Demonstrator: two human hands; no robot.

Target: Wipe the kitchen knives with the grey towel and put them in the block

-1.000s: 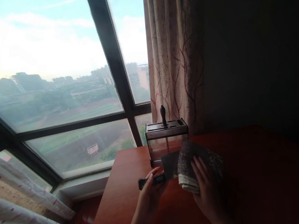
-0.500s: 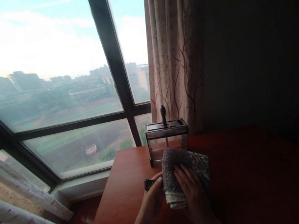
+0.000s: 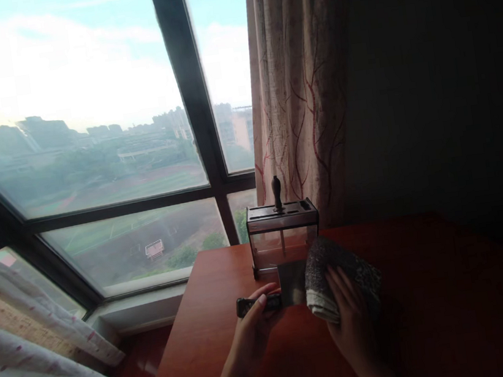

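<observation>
A kitchen knife with a broad blade [image 3: 292, 285] and a dark handle is held level over the table, its handle in my closed left hand [image 3: 254, 330]. In my right hand [image 3: 352, 317] is a folded grey-and-white towel [image 3: 321, 278], pressed against the far end of the blade, so the blade's tip is hidden. Just beyond the knife stands a see-through knife block [image 3: 263, 242] with a metal-looking slotted top. From that top the dark handle of another knife [image 3: 277, 192] sticks up, its thin shaft showing below.
The reddish-brown wooden table [image 3: 197, 338] carries the block near its far edge. Behind it hangs a patterned curtain [image 3: 293, 84] beside a dark-framed window [image 3: 184, 80]. Another light curtain [image 3: 38, 365] falls at the lower left. The right side is in deep shadow.
My right hand has slid the towel rightward along the blade, so the part near the handle now shows. My left hand keeps its grip on the handle, nearly in place.
</observation>
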